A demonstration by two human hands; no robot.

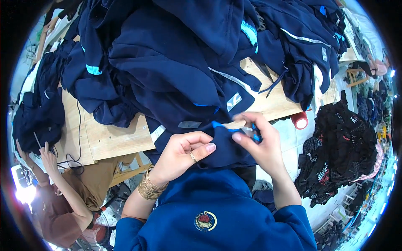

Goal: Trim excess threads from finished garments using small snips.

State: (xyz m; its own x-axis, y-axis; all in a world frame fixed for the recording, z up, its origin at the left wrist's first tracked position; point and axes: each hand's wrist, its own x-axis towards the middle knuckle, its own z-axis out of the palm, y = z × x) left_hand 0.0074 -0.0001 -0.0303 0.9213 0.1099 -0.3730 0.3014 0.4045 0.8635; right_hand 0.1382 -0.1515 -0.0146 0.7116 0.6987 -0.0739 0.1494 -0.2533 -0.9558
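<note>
A navy garment with a bright blue trim edge is bunched between my hands, in front of my body. My left hand is closed, thumb against curled fingers, gripping the garment's left side. On the trim's right, my right hand is closed, its thumb and forefinger at the blue edge. Tucked in its fingers is a small object with blue and pale shiny parts, partly hidden, which looks like thread snips. The forefinger is slightly blurred.
A large heap of navy garments covers much of the wooden table. Black garments are piled at the right, beyond a red cone-like object. To the left, a co-worker's hands work at another navy pile, near a dark cable.
</note>
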